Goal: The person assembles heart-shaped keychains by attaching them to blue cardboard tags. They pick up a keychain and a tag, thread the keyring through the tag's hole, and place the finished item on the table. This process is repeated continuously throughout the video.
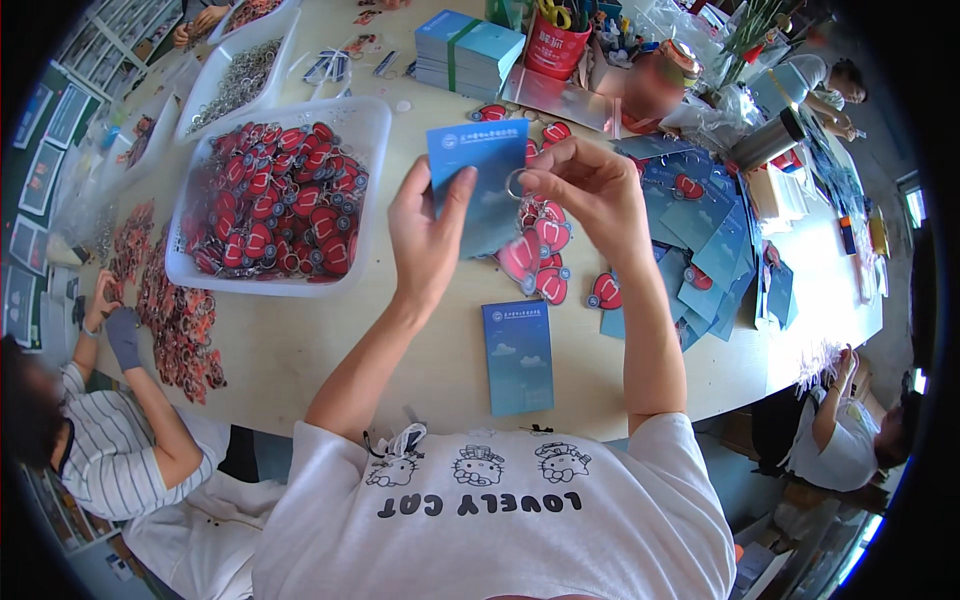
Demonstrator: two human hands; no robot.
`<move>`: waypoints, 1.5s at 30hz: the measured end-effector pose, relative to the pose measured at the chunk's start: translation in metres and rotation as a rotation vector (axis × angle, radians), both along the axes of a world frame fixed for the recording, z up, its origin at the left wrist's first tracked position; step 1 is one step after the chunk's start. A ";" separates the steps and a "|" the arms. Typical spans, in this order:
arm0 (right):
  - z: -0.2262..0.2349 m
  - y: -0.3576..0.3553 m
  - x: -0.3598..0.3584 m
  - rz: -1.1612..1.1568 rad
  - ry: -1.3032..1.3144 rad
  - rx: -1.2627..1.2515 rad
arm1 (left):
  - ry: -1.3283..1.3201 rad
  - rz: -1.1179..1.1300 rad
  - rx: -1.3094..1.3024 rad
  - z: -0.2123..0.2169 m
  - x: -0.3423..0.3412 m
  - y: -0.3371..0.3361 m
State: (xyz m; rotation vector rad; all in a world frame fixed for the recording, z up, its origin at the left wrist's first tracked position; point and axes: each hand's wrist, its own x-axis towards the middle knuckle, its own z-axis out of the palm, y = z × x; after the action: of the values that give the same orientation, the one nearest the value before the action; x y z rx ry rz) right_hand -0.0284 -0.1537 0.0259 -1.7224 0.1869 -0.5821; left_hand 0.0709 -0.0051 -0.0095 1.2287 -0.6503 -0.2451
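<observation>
The blue card (490,195) is gripped by the left hand (427,230), long axis near-to-far. At its right edge, a metal ring (509,184) is pinched in the right hand (597,195).

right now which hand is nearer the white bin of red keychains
Left. The left hand is just right of the white bin, holding a blue card; the right hand is farther right, at the card's other side.
</observation>
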 end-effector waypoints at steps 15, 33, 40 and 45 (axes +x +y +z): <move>-0.001 0.037 0.001 -0.340 -0.254 -0.217 | 0.115 -0.100 -0.183 0.011 -0.025 0.005; 0.017 0.060 -0.006 -0.057 -0.153 0.320 | 0.222 -0.080 -0.244 0.029 -0.038 0.016; 0.008 0.052 -0.005 -0.039 -0.080 0.176 | 0.151 -0.088 -0.210 0.017 -0.033 0.010; -0.006 0.042 -0.019 -0.034 -0.033 0.171 | 0.134 -0.196 -0.160 0.010 -0.035 0.008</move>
State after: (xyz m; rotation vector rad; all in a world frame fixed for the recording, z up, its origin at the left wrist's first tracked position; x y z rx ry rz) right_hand -0.0471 -0.1117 0.0197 -1.5455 0.2369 -0.6016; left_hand 0.0358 0.0030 0.0001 0.9875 -0.6613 -0.4273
